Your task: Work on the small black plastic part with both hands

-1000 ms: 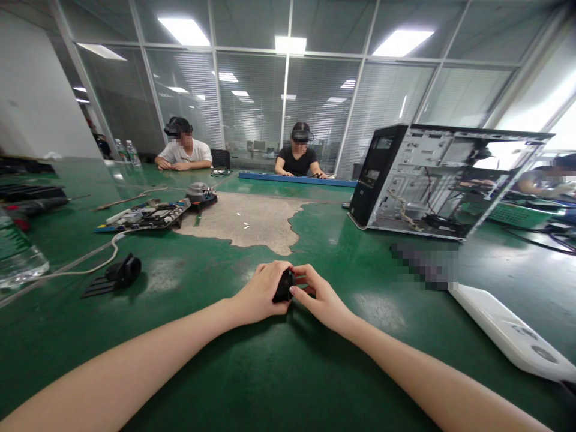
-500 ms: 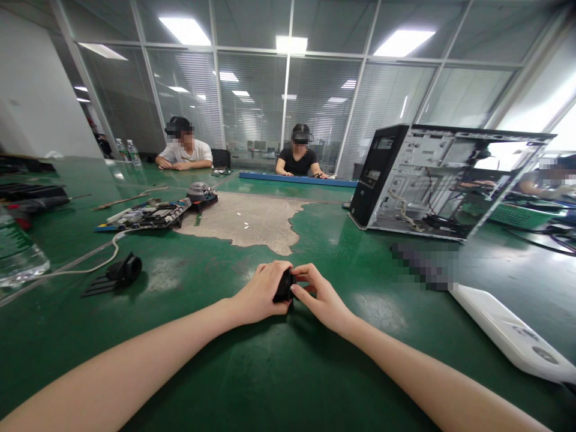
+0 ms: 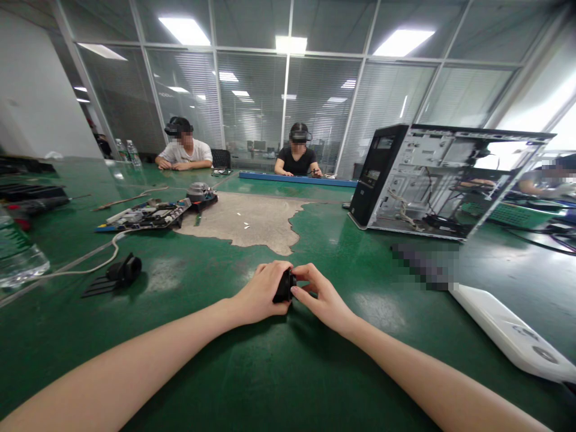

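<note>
A small black part (image 3: pixel 283 287) is held between my hands just above the green tabletop; its exact kind is hard to make out. My left hand (image 3: pixel 263 291) wraps around its left side, the thumb beneath and the fingers over the top. From the right, my right hand (image 3: pixel 317 294) pinches the part's right edge between thumb and fingertips. My fingers cover much of the part. Off to the left, a black piece with a round end and flat prongs (image 3: pixel 119 273) lies on the table.
An opened computer case (image 3: pixel 382 174) stands at the right, with a long white object (image 3: pixel 510 333) before it. Circuit boards (image 3: pixel 148 213) lie on the left, near a clear bottle (image 3: pixel 18 252) and a pale cable (image 3: pixel 112 246). Other people (image 3: pixel 297 159) sit across the table.
My hands stay in place, with only a slight shift of the black part at my right fingertips. Across the table, a person's hand has risen a little.
</note>
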A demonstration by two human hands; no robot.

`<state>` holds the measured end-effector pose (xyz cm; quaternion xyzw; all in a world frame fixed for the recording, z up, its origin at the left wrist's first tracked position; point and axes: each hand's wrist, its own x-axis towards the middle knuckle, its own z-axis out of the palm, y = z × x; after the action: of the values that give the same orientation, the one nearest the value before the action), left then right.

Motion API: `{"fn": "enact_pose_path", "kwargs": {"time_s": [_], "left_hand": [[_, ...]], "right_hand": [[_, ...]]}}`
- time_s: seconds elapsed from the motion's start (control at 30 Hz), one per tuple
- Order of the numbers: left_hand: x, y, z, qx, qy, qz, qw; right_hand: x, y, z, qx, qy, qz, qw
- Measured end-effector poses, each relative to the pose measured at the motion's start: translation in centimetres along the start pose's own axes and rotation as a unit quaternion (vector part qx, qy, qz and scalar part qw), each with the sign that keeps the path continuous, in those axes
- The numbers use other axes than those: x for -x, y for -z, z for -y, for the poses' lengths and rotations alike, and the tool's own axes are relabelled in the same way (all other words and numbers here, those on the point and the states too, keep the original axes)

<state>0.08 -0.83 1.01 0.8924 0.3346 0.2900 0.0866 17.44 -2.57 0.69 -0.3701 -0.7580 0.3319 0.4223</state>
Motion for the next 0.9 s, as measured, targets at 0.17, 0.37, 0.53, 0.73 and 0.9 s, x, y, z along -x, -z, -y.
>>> {"fn": "enact_pose_path", "kwargs": {"time_s": [0.17, 0.37, 0.53, 0.73, 0.9], "left_hand": [[-0.02, -0.11, 0.0, -0.001, -0.002, -0.004, 1.0], [0.01, -0.17, 0.23, -0.005, -0.006, -0.002, 1.0], [0.0, -0.06, 0.29, -0.003, -0.006, 0.001, 1.0], [0.07, -0.07, 0.16, -0.004, -0.006, 0.001, 1.0], [0.03, -0.2, 0.24, -0.003, -0.003, 0.001, 1.0]], "right_hand": [[-0.02, -0.04, -0.23, 0.0, -0.005, -0.008, 1.0], [0.0, -0.17, -0.34, -0.011, -0.025, -0.004, 1.0], [-0.04, -0.14, -0.18, -0.004, -0.03, 0.014, 0.999], [0.02, -0.01, -0.13, 0.005, -0.003, 0.012, 1.0], [-0.01, -0.06, -0.4, 0.009, 0.002, -0.001, 1.0]]}}
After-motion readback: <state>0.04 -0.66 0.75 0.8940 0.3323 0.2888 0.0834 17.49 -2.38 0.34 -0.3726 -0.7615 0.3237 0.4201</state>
